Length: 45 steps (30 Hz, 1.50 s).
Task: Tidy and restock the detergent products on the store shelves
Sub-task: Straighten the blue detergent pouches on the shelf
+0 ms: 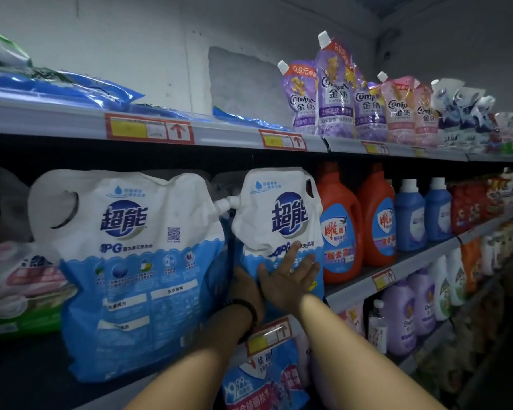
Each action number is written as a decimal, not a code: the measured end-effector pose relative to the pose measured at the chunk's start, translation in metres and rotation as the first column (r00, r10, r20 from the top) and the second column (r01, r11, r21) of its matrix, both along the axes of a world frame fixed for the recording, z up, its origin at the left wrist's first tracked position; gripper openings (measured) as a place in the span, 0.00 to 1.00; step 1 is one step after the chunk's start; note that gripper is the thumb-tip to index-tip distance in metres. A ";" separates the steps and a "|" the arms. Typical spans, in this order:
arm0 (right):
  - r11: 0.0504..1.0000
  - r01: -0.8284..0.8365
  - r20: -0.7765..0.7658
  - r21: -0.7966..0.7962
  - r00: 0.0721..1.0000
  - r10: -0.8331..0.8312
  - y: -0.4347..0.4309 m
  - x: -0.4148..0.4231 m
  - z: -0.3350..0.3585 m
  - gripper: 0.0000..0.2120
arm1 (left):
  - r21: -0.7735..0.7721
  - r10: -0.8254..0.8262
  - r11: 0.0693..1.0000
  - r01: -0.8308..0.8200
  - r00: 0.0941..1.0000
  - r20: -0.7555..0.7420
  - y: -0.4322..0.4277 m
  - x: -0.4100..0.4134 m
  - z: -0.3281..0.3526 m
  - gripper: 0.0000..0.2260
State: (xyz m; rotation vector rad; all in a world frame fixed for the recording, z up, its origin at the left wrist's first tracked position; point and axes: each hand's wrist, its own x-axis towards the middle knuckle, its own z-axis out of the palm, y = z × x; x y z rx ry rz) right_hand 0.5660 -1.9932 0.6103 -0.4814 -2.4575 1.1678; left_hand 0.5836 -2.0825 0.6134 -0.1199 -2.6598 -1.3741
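Landmark: smaller white-and-blue soft plastic detergent pouch with corner spout and cut-out handle [279, 229], standing upright on the middle grey metal shelf [397, 263].

Right hand [289, 279]: palm flat against the lower front of this pouch, fingers spread apart and extended, not curled round anything. A ring-like band shows on one finger.

Left hand [245, 287]: pressed against the pouch's lower left edge, in the gap beside the neighbouring pouch. Fingers go behind the edge and are hidden; cannot tell whether they are closed on it. Dark bead bracelet [243, 306] on that wrist.

Immediately left of the landmark: larger white-and-blue soft detergent pouch of the same brand [137, 261], upright, its spout touching or nearly touching the landmark's upper left corner.

Immediately right of the landmark: two orange rigid plastic detergent bottles with blue oval labels [357, 223], the first touching or just beside the pouch. Further right: two blue plastic bottles with white caps [422, 211].

Above the landmark, on the top shelf: purple and pink spouted softener refill pouches [353, 99], upright, up and to the right; flat blue plastic packs [57, 87] lying up and to the left.

Below the landmark: red-bordered price tag with yellow patch [268, 335] on the shelf edge. Lower right: lilac plastic softener bottles [409, 309] on the next shelf down.
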 end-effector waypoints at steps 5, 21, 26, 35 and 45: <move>0.997 -0.015 0.047 0.075 0.999 0.011 0.002 -0.002 0.002 0.48 | -0.492 -0.286 0.862 0.120 0.917 -0.279 -0.049 0.070 -0.014 0.25; 0.997 -0.070 -0.220 0.020 0.973 0.072 -0.025 0.080 0.030 0.25 | -0.766 -0.216 0.638 -0.078 0.937 -0.275 -0.189 0.160 -0.001 0.28; 0.705 -0.540 -0.246 -0.460 0.840 0.483 -0.086 0.085 0.040 0.28 | -0.808 -0.203 0.585 -0.064 0.954 -0.222 -0.194 0.164 -0.004 0.32; 0.837 -0.518 -0.199 -0.176 0.851 0.486 -0.139 0.105 0.027 0.26 | -0.703 -0.029 0.698 -0.136 0.976 -0.218 -0.221 0.170 -0.002 0.35; 0.705 -0.709 -0.159 -0.032 0.700 0.696 -0.227 0.153 0.039 0.17 | -0.579 0.102 0.656 -0.484 0.817 -0.568 -0.268 0.177 0.001 0.26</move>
